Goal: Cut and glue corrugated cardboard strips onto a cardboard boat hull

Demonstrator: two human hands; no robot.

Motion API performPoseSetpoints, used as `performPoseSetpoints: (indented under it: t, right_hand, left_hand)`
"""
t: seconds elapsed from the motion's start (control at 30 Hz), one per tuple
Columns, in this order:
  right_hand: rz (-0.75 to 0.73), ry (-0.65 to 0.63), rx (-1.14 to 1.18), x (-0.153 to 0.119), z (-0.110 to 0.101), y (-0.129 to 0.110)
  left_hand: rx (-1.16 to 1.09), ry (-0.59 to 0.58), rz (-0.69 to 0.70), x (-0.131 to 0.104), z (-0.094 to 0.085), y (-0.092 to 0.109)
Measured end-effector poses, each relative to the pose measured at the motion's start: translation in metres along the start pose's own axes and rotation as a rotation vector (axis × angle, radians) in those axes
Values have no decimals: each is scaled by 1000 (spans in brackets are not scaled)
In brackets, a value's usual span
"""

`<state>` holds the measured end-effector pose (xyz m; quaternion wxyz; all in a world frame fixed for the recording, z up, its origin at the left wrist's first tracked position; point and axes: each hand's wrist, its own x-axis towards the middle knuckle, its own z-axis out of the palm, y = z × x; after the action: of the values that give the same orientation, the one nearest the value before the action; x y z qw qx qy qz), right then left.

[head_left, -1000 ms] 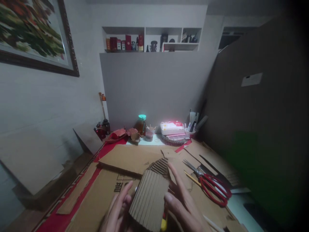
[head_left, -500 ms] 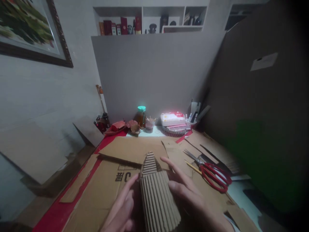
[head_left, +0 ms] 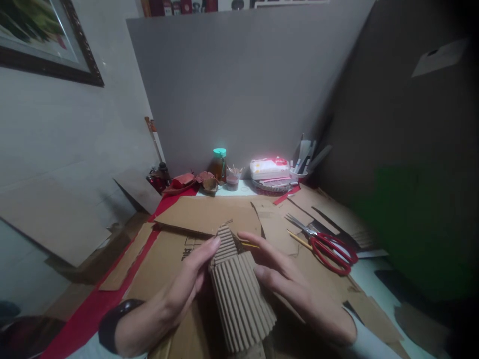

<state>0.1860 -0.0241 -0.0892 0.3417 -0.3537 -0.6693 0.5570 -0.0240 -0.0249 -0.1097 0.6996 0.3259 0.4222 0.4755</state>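
Observation:
Between my hands is a folded corrugated cardboard piece [head_left: 241,296], its ridged face toward me and a narrower ridged flap at the top. My left hand [head_left: 187,279] grips its left side, the thumb on the edge of the upper flap. From the right, my right hand [head_left: 286,274] holds it, with the thumb on the ridged face's edge and the fingers reaching behind the flap. Underneath lies a flat cardboard sheet [head_left: 157,269] with dark printing, partly hidden by my left arm.
Red-handled scissors [head_left: 333,253] and a yellow pencil [head_left: 299,240] lie at the right. Along the back stand a green-lidded jar [head_left: 219,164], a plastic cup [head_left: 232,180], a tissue pack [head_left: 270,168] and a pen holder [head_left: 299,175]. A grey panel [head_left: 239,85] rises behind.
My left hand has moved up along the cardboard piece, its thumb now at the upper flap. The piece leans slightly more to the left. The view has tilted down.

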Motion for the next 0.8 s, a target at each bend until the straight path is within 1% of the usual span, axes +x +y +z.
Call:
performPoseSetpoints:
  t: [0.13,0.23,0.3,0.33,0.37,0.43,0.53,0.63,0.8]
  right_hand:
    - [-4,112,-165,1,5,3]
    - [-19,201,-341,-2,8,1]
    - [-104,242,-491,-6,10,-2]
    - [-168,242,-557,-8,11,-4]
    - [-235,226,-614,-10,11,-5]
    - [-350,147,-712,-11,13,-5]
    - [-423,5,-811,-11,15,-3]
    - [-429,-86,-824,-7,16,-2]
    - [-392,-118,-786,-4,14,-2]
  left_hand:
    - [121,54,64,5,-20,-15]
    - [147,63,98,11,-24,-20]
    - [150,74,138,15,-24,-20]
    - [152,85,161,17,-24,-20]
    - [153,98,183,18,-24,-20]
    - [153,122,219,20,-23,-19]
    - [154,157,237,20,-21,-18]
    - [156,183,232,19,-18,-16]
    - [165,185,220,21,-17,-18]
